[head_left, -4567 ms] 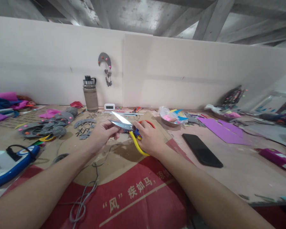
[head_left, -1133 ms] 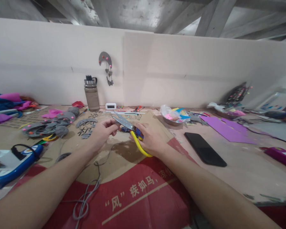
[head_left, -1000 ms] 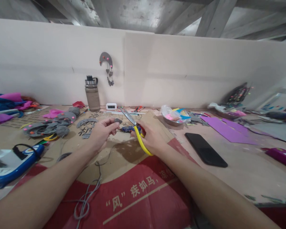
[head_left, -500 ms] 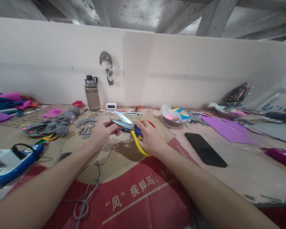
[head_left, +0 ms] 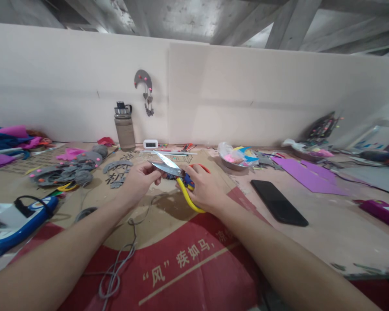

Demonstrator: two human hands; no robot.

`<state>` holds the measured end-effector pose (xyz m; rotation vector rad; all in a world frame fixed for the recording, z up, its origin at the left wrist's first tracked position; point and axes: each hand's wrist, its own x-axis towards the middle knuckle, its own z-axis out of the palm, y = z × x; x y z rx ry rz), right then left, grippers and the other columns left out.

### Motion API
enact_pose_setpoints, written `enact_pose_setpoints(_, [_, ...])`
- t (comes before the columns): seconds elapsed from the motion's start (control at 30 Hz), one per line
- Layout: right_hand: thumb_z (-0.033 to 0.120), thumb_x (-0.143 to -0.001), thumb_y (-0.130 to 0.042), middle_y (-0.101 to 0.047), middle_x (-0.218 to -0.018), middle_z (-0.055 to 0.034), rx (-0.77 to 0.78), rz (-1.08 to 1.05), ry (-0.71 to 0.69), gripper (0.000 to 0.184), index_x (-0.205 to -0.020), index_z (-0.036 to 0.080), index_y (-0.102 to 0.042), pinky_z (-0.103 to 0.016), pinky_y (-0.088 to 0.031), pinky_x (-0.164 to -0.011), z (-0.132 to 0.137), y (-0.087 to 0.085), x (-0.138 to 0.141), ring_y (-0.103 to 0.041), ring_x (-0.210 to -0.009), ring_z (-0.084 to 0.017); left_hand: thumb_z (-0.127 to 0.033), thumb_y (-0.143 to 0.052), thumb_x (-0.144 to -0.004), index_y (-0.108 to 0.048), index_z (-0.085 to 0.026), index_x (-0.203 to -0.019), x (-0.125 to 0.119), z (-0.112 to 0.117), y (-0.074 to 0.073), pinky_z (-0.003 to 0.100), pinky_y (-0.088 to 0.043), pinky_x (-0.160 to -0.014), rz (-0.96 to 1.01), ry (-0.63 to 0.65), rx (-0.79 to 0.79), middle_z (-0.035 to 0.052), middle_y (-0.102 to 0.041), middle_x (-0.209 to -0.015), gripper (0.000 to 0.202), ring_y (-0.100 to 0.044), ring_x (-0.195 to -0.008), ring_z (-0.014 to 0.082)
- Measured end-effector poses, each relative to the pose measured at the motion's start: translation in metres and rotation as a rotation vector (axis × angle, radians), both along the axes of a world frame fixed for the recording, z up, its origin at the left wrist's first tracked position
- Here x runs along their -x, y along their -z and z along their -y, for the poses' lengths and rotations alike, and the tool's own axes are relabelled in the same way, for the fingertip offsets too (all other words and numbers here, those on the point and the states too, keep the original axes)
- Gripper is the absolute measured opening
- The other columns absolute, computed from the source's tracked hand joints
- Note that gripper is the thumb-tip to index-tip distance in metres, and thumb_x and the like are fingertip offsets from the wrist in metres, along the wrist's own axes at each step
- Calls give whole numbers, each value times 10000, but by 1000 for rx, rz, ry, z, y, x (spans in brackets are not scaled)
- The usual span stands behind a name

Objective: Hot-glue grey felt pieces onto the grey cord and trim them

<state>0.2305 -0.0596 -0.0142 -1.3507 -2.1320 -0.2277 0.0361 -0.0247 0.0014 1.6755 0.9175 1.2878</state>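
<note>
My right hand [head_left: 205, 188] grips a pair of scissors [head_left: 176, 173] with yellow and red handles; the steel blades stand apart and point left. My left hand [head_left: 138, 181] is pinched closed on a small grey piece right at the blades, mostly hidden by my fingers. Both hands hover over a brown and red printed sack [head_left: 188, 259] that covers the table. A grey cord [head_left: 119, 263] trails from near my left hand toward me.
Grey felt cut-outs [head_left: 68, 170] lie at the left, a water bottle [head_left: 124, 126] stands at the wall, a black phone [head_left: 278, 202] lies at the right. Purple sheets [head_left: 306, 175], a metal bowl of scraps [head_left: 235, 157] and a blue-white device [head_left: 16, 216] also lie about.
One second ago the blades were closed and pointed up and left; they have since opened and swung level toward my left hand's fingers. Both arms stayed in place.
</note>
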Motion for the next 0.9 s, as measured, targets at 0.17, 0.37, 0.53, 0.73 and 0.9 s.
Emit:
enact_pose_setpoints(0.17, [402,-857,-453,-555,-1016,-88,-12,38,20,410,-1231,237,-435,-288,-394,-701,-1,0,-1,-528,-849,-198,-228,-616,-696,-667,-176,-715,0,-2,2,247,-375,-544,25,11,0,-10,-598,-626,75,-475,-534,104])
enact_pose_setpoints(0.37, [427,-858,-458,-596,-983,-81,-10,31,46,397,-1211,245,-479,-286,-386,-677,-1,-2,0,-549,-804,-192,-279,-644,-703,-665,-171,-762,2,-4,2,239,-374,-546,26,9,10,4,-617,-677,125,-475,-552,103])
enact_pose_setpoints(0.53, [489,-868,-430,-629,-861,-37,95,-221,-29,382,-1132,230,-525,-261,-392,-637,-6,-1,-2,-557,-719,-158,-303,-662,-702,-660,-153,-773,5,-6,1,216,-340,-508,119,34,95,9,-606,-665,166,-449,-521,78])
enact_pose_setpoints(0.73, [504,-846,-459,-608,-914,-56,96,-268,34,447,-1207,242,-471,-279,-406,-642,-13,6,-3,-559,-778,-187,-274,-651,-714,-657,-130,-788,3,-3,-4,229,-384,-551,186,77,162,33,-615,-680,161,-516,-584,101])
enact_pose_setpoints(0.9, [486,-855,-446,-559,-1036,-78,30,-188,40,430,-1210,244,-446,-308,-422,-728,-9,6,-2,-542,-887,-206,-209,-657,-692,-645,-141,-768,1,-5,-1,219,-352,-526,223,73,176,19,-621,-706,103,-463,-533,70])
